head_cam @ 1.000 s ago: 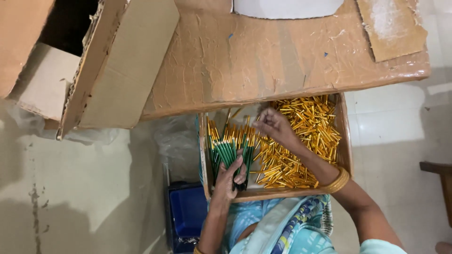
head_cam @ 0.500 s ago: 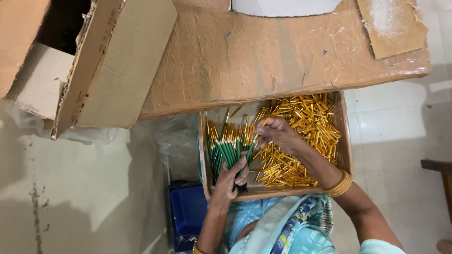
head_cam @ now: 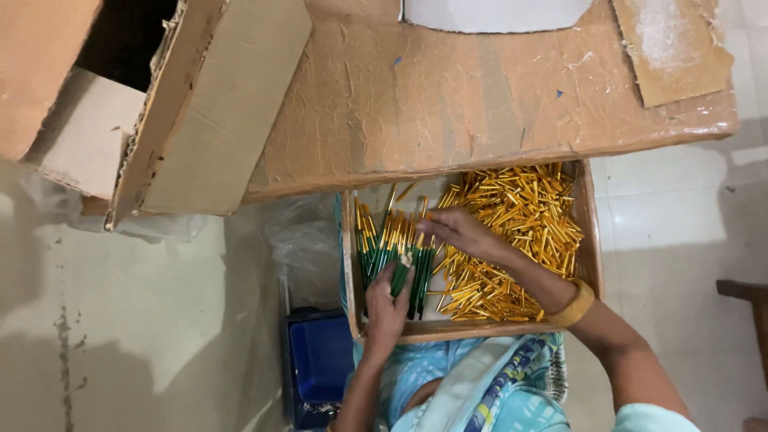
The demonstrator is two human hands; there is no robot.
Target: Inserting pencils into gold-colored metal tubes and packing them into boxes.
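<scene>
A shallow cardboard tray [head_cam: 480,330] rests on my lap, partly under a table edge. Its right side holds a heap of gold-coloured metal tubes [head_cam: 512,232]. On its left lies a row of green pens with gold tips [head_cam: 392,248]. My left hand [head_cam: 388,300] grips a bunch of the green pens at their lower ends. My right hand [head_cam: 464,232], a gold bangle [head_cam: 574,304] on its wrist, reaches across to the gold tips of those pens, fingers pinched on one pen or tube; I cannot tell which.
A cardboard-covered tabletop [head_cam: 480,88] overhangs the tray's far side. An open cardboard box [head_cam: 200,104] stands at the upper left. A blue plastic crate [head_cam: 320,360] sits on the tiled floor by my left knee, with clear plastic sheet [head_cam: 300,240] above it.
My right hand has moved left from the gold heap to the tips of the green pens. My left hand has kept its hold on the bunch.
</scene>
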